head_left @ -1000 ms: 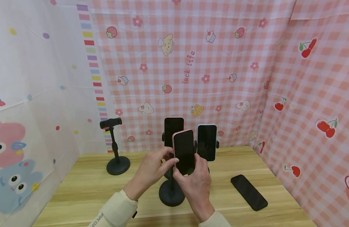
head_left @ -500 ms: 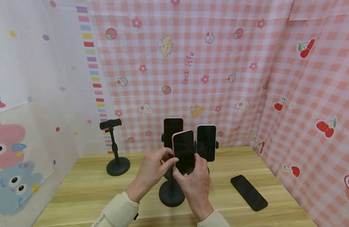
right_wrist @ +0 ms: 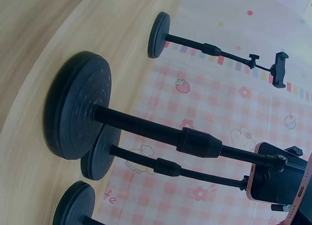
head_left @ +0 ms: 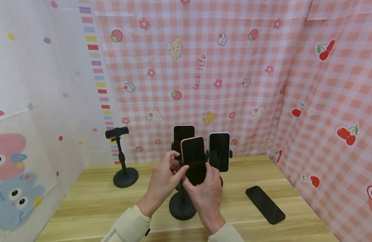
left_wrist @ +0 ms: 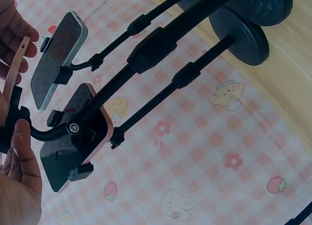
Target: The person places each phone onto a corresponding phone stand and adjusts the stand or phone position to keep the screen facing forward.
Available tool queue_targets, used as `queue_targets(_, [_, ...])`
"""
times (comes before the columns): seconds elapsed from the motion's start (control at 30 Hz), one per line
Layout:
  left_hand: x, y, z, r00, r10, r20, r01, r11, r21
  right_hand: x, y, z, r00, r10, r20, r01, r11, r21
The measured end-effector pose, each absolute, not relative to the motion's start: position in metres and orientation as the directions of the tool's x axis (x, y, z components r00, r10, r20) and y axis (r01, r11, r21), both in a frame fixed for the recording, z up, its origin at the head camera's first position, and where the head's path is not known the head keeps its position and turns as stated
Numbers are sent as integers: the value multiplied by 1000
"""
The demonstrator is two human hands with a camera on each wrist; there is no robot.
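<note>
The grip of the right hand (head_left: 205, 193) holds a flat, round-cornered, pink-edged phone (head_left: 193, 153) atop a disc-based, tubular black stand (left_wrist: 153, 49) on the wood-grain desk (head_left: 98, 205), while the left hand (head_left: 163, 181) pinches the stand's clamp (left_wrist: 15, 108).

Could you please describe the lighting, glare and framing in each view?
Head view: soft, even light, no strong glare on the black phone lying flat; left wrist view: dimmer and tilted, the front stand running diagonally, a glint on its screw; right wrist view: also tilted, the held phone cut off at the right edge.
</note>
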State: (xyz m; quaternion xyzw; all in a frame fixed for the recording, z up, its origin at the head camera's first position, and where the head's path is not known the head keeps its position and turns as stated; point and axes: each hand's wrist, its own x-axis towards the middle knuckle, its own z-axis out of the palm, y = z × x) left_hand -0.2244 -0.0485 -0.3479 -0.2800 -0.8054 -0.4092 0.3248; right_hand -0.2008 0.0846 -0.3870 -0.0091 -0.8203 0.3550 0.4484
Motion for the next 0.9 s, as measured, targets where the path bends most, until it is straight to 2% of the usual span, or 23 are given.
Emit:
queue_targets(0.57, [-225,-44,-345,-690,156,707,682,468,562,-194,79,-386,-652,351,671,-258,730,-633])
queue_targets(0.77, [-224,-48,-347,-699,167,696,681,452,576,-193,81,-386,-690,338,640,-272,699,-662])
queue_targets(0.9, [-225,-50,-349,-690,173,703,690,450,567,-194,86,-386,-692,313,651,-332,662,-672])
